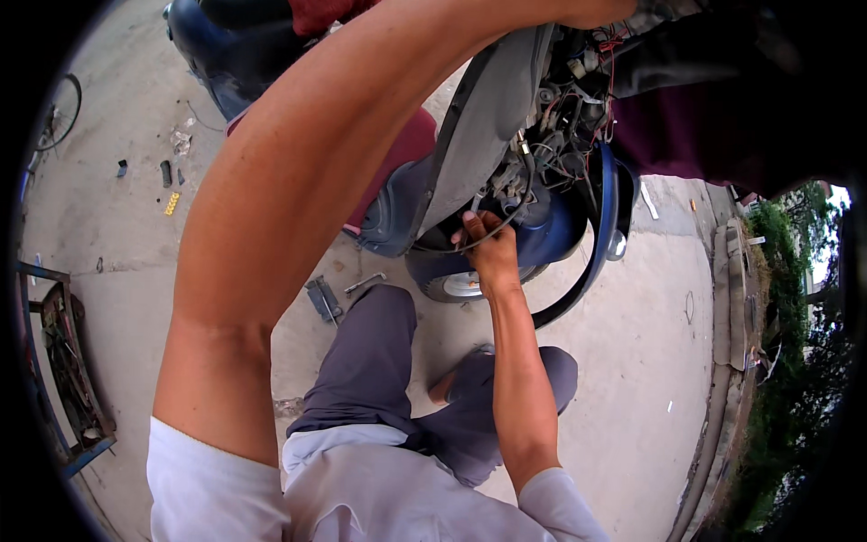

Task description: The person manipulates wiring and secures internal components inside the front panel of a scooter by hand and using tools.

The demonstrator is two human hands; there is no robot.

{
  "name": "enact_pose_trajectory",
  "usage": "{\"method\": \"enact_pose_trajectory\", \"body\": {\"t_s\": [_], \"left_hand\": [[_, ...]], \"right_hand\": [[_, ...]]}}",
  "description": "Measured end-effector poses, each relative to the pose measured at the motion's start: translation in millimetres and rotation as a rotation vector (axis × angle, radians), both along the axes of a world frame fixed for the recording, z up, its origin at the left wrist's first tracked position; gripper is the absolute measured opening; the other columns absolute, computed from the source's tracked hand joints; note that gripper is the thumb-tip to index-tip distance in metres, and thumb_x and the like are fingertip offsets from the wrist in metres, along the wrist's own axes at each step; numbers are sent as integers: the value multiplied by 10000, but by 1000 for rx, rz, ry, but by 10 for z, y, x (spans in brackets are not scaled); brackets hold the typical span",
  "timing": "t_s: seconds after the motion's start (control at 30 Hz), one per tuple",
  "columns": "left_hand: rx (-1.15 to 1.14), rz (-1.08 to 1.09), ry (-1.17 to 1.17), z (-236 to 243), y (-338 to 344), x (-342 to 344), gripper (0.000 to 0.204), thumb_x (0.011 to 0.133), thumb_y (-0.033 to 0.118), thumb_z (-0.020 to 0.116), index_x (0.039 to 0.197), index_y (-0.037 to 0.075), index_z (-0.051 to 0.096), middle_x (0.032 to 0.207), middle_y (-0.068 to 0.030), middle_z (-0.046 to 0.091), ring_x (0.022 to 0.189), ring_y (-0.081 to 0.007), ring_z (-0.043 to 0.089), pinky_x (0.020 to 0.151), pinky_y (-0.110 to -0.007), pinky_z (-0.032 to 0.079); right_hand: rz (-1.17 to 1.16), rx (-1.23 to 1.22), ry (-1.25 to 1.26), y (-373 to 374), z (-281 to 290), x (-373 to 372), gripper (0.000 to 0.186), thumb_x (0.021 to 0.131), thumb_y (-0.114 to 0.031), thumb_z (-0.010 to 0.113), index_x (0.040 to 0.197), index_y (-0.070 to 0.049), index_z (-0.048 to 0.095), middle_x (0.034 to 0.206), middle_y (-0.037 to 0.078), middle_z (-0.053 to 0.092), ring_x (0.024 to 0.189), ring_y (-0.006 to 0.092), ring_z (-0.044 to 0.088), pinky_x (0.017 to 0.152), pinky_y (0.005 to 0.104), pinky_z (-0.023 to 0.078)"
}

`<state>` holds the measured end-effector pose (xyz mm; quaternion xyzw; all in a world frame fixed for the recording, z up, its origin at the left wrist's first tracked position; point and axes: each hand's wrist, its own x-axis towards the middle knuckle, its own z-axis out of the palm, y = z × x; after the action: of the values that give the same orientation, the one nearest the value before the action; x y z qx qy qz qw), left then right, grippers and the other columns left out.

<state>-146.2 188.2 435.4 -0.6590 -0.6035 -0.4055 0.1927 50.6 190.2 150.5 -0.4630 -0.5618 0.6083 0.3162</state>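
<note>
A blue scooter [452,264] stands in front of me, its front opened up to show a tangle of wires [564,117] and metal parts. My right hand [492,251] reaches in low beside the grey inner panel [492,126], above the front wheel [462,286]. Its fingers are curled together around something too hidden to name; a small silvery metal piece [477,202] shows just above them. A black cable [522,206] loops down past this hand. My left arm stretches across the scooter to the top edge, where my left hand [603,9] is mostly cut off and its fingers cannot be seen.
On the concrete near my knee lie a metal wrench-like tool [365,284] and a dark grey part [322,300]. A blue-framed metal rack [65,361] stands at the left. Small scraps and a yellow strip [172,203] lie farther off. A curb [722,361] borders plants at the right.
</note>
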Motion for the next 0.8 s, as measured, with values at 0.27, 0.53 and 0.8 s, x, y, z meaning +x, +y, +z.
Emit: {"method": "enact_pose_trajectory", "body": {"t_s": [0.27, 0.53, 0.8], "left_hand": [[50, -38, -10, -27, -22, -11, 295, 834, 158, 580, 982, -16, 766, 1131, -238, 733, 1159, -383, 656, 1055, -422, 476], [45, 0, -16, -33, -13, 26, 313, 847, 182, 588, 1013, -13, 768, 1182, -216, 725, 1210, -375, 623, 1051, -416, 482], [44, 30, -53, -17, 6, 45, 332, 854, 190, 581, 1032, -20, 767, 1195, -231, 716, 1208, -382, 620, 1047, -426, 485]], "right_hand": [[-77, 109, 17, 86, -57, 21, 195, 1028, -243, 635, 1017, -52, 669, 719, -17, 627, 502, 59, 433, 450, 237, 295], [-192, 236, -138, 92, -28, 130, 174, 987, -161, 660, 981, 7, 704, 752, 39, 693, 616, 141, 623, 601, 304, 499], [-145, 512, -389, 167, 231, 188, 197, 961, -142, 704, 1000, 51, 684, 772, 96, 723, 666, 132, 656, 619, 283, 501]]}}
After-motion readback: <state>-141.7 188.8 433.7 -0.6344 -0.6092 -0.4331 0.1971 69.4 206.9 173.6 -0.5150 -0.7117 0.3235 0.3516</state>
